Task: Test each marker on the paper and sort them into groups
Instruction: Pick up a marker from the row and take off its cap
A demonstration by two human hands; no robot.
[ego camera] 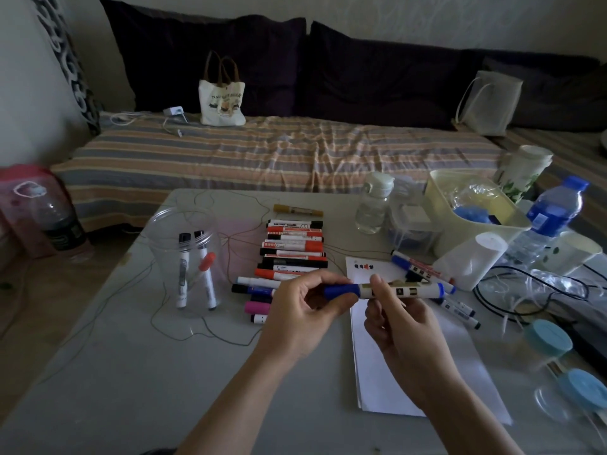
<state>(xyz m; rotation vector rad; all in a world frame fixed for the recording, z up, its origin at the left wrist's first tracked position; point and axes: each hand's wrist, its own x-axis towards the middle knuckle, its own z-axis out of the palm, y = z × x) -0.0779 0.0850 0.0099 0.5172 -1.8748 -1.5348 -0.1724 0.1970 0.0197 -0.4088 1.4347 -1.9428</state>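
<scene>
Blue marker (pixel 407 290) btwn both hands (pixel 348 310)

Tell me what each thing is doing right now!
Blue marker: held level, cap on.
Left hand: pinching the blue cap.
Right hand: gripping the barrel.
Paper: flat, few marks on top.
Jar: open, three markers standing inside.
Marker row: lying capped, side by side.
Bottle: capped, upright.

tote bag (pixel 222 100): "NAUGHTY BEAR" | marker labels: too blurred to read
</scene>
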